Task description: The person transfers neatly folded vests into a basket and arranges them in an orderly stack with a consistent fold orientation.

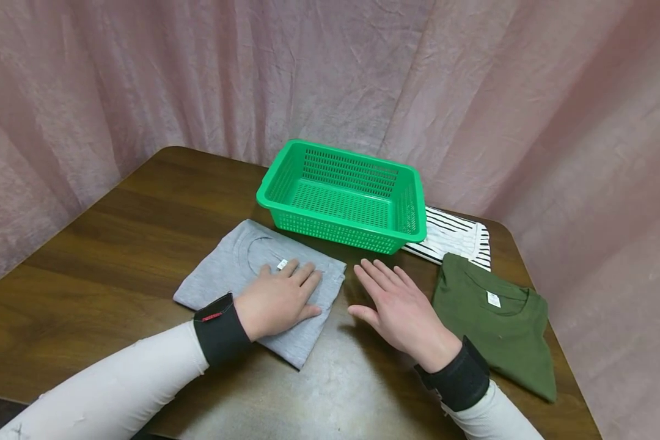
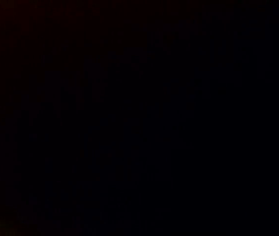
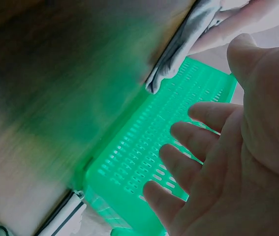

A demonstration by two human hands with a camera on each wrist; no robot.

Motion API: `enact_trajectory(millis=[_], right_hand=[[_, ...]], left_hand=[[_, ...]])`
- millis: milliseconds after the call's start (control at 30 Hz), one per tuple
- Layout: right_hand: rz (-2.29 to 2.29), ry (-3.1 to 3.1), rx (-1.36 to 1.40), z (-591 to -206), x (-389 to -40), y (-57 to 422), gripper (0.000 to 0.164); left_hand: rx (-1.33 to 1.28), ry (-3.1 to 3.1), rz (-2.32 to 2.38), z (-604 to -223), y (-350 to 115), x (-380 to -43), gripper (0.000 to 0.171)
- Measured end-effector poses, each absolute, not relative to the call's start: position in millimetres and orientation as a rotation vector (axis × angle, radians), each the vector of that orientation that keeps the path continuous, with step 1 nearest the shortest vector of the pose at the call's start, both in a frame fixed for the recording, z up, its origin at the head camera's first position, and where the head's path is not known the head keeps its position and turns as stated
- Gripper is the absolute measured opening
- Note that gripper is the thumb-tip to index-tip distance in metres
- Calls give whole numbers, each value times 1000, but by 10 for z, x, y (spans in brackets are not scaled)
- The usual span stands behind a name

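Observation:
A folded grey T-shirt (image 1: 220,275) lies on the table left of centre, its neckline and white label facing up. My left hand (image 1: 277,299) rests flat on it with fingers spread. To its right, my right hand (image 1: 398,311) is held palm down over the table, fingers straight and holding nothing. The right wrist view shows that hand's palm (image 3: 257,162) and extended fingers, with the green basket (image 3: 139,152) beyond and the grey shirt's edge (image 3: 178,54) under the other hand. The left wrist view is black.
A green plastic basket (image 1: 341,229) with slotted walls stands behind the grey shirt, nothing inside it. Black-and-white striped fabric (image 1: 456,235) lies partly behind the basket's right end. A folded dark green T-shirt (image 1: 500,330) lies by the table's right edge. Pink curtains (image 1: 198,79) hang behind the table.

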State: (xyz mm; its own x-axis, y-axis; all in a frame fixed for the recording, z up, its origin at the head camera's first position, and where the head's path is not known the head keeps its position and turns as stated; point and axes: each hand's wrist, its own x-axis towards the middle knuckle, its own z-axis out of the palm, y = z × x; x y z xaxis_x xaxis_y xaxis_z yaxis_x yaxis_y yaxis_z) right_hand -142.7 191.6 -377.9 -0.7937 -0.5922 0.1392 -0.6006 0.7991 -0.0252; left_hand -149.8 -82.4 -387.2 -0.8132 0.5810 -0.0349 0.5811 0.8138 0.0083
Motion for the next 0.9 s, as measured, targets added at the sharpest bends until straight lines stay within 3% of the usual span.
enact_trajectory(millis=[367, 900], right_hand=[[128, -2918, 952, -3807, -1374, 1956, 77], [69, -2860, 987, -3793, -1291, 1951, 61]], left_hand=[[905, 2976, -43, -3875, -454, -1498, 74], [904, 3124, -138, -3886, -189, -1501, 73]])
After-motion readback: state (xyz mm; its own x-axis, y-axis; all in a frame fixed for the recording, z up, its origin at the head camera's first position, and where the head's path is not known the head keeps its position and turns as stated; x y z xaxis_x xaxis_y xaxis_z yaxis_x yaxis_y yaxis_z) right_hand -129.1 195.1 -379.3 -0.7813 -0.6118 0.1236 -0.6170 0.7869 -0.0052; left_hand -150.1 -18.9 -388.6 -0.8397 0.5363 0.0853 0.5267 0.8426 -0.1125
